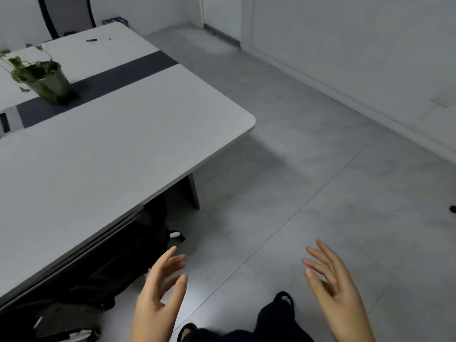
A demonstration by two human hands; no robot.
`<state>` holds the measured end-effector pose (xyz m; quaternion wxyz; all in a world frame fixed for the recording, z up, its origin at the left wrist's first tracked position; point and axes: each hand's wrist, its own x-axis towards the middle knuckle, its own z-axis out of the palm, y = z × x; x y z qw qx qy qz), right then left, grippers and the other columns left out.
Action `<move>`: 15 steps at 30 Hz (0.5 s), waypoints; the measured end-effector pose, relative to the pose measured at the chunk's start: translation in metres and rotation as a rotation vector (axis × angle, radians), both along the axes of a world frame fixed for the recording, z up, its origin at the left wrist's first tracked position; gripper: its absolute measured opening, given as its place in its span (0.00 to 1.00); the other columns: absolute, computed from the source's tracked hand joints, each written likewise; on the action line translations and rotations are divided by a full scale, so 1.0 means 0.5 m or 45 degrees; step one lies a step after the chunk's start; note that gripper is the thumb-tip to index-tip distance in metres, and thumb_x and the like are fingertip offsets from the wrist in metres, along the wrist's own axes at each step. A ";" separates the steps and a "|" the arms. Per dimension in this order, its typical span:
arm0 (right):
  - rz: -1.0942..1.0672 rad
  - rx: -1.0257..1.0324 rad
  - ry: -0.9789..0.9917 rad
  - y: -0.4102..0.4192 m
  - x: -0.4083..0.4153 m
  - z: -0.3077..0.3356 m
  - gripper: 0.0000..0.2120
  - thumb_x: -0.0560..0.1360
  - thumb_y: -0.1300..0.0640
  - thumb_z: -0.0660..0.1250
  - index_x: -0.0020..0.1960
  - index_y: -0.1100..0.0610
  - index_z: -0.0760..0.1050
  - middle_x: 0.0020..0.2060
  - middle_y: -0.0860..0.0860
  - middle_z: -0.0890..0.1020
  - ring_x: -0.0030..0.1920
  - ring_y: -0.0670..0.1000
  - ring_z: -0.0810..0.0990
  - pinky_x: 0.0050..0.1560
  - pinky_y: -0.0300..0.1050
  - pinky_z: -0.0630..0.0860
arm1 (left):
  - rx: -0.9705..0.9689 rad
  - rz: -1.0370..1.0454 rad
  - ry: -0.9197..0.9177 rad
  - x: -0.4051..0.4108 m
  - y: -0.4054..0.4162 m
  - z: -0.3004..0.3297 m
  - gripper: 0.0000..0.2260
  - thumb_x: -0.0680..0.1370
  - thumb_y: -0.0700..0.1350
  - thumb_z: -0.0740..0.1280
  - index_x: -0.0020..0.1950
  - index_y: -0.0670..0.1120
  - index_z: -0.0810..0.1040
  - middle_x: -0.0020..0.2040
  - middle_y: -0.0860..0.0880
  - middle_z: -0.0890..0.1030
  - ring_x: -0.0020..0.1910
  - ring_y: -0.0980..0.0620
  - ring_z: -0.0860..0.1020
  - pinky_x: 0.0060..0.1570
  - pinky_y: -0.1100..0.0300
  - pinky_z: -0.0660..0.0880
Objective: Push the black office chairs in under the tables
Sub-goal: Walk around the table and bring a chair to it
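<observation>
Hovering empty above the grey tiled floor [308, 149], two hands, left hand [158, 292] and right hand [333, 287], spread open, apart; two black office chairs: one [118, 262] tucked under the pale grey worktop [111, 154], one [66, 16] at its far side.

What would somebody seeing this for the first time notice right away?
Two bare, open hands held out low in front: the left hand beside the table edge, the right hand over bare floor, neither touching anything. The big grey table fills the left side, with a black chair already tucked under its near edge. A drooping potted plant stands on the table's dark centre strip, and another chair sits at the far side.
</observation>
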<state>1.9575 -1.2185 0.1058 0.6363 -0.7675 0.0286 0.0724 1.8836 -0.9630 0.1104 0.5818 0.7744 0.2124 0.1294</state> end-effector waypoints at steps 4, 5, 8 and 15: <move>-0.099 0.002 -0.060 -0.144 0.085 0.009 0.25 0.71 0.66 0.66 0.60 0.41 0.70 0.56 0.36 0.78 0.53 0.41 0.79 0.48 0.27 0.74 | 0.002 -0.059 -0.041 0.122 -0.137 -0.004 0.28 0.73 0.34 0.67 0.54 0.70 0.73 0.54 0.59 0.80 0.52 0.59 0.79 0.49 0.73 0.74; -0.129 -0.001 -0.073 -0.177 0.104 0.010 0.25 0.71 0.66 0.66 0.59 0.40 0.71 0.56 0.37 0.78 0.53 0.41 0.80 0.48 0.27 0.74 | 0.006 -0.078 -0.044 0.152 -0.170 -0.002 0.28 0.73 0.33 0.67 0.54 0.70 0.73 0.54 0.59 0.80 0.52 0.59 0.79 0.49 0.73 0.74; -0.225 0.001 -0.084 -0.260 0.163 0.006 0.30 0.71 0.70 0.65 0.54 0.33 0.73 0.56 0.38 0.78 0.51 0.42 0.80 0.48 0.28 0.74 | -0.001 -0.125 -0.046 0.229 -0.249 0.001 0.29 0.73 0.33 0.68 0.54 0.70 0.73 0.54 0.58 0.80 0.51 0.60 0.80 0.49 0.73 0.74; -0.298 0.032 -0.037 -0.349 0.318 -0.023 0.26 0.71 0.72 0.64 0.56 0.43 0.72 0.52 0.36 0.80 0.49 0.43 0.81 0.46 0.25 0.73 | 0.012 -0.199 0.011 0.408 -0.337 -0.001 0.30 0.74 0.32 0.65 0.54 0.71 0.72 0.54 0.59 0.79 0.53 0.60 0.79 0.50 0.73 0.74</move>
